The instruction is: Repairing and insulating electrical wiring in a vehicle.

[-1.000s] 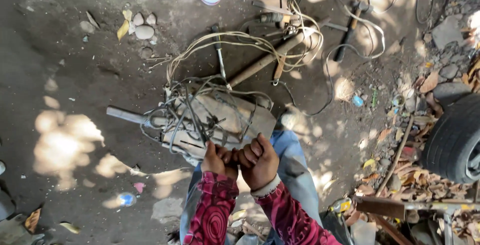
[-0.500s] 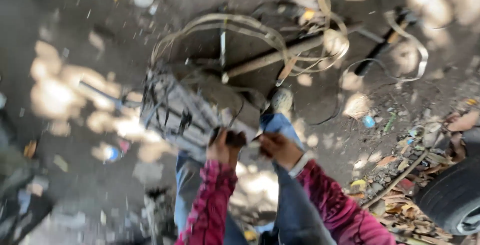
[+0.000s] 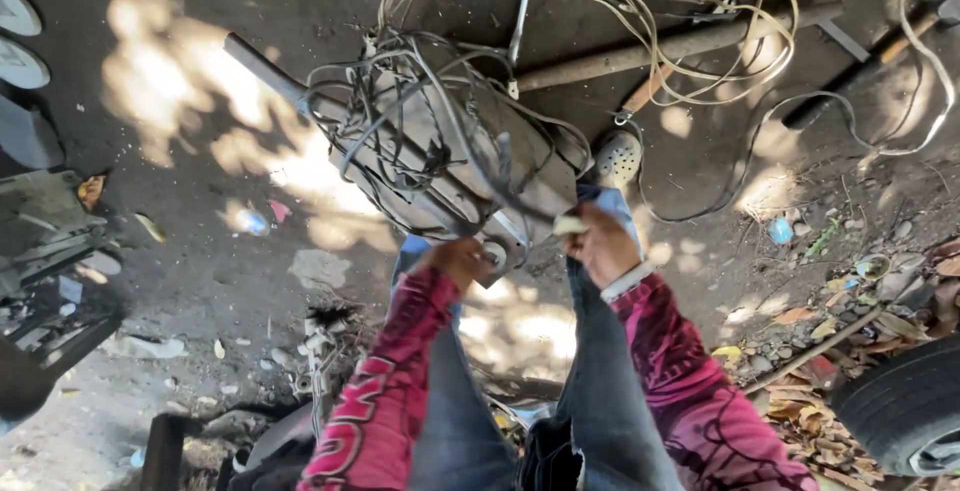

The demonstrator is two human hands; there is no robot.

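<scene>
Both hands hold up a heavy grey metal gearbox-like housing wrapped in dark cables, lifted off the dirt ground and tilted, its shaft pointing up-left. My left hand grips its near lower edge. At the near right edge, my right hand is closed around the housing. Red patterned sleeves and blue jeans show below.
A long rusty bar, a hammer and pale looping wires lie on the ground beyond. A tyre and dry leaves sit at the lower right. Dark metal parts lie at the left.
The housing has been lifted off the ground and swung up toward me. Both hands kept their grip on its near end while the view shifted.
</scene>
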